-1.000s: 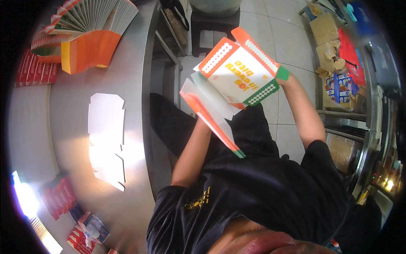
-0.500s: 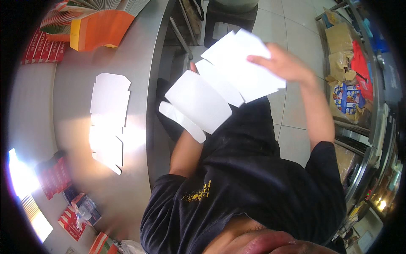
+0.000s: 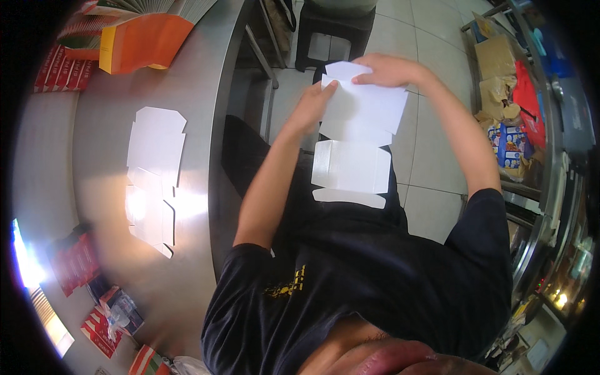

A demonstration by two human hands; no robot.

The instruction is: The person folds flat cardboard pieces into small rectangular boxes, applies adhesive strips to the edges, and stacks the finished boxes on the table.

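Over my lap is a white die-cut cardboard box blank point(image 3: 365, 112), its creased panels and flaps running down toward my shirt. My left hand point(image 3: 314, 103) grips its upper left edge, thumb on top and fingers hidden beneath. At the top edge my right hand point(image 3: 382, 70) holds the blank near its end flap, thumb on the white face. The lower panel point(image 3: 351, 165) tilts up slightly at its fold, and a narrow flap ends it. Another flat white box blank point(image 3: 156, 147) lies on the metal table to my left.
The steel table point(image 3: 194, 81) runs along my left. A fanned stack of orange and green folded cartons point(image 3: 144, 40) stands at its far end, red packages point(image 3: 103, 328) at its near end. A black stool point(image 3: 334, 34) stands ahead; shelves with packages point(image 3: 509, 144) line the right.
The box blank has turned from slanted to nearly upright in front of me. My left hand has come from beneath it to its left edge; my right hand has moved left along the top.
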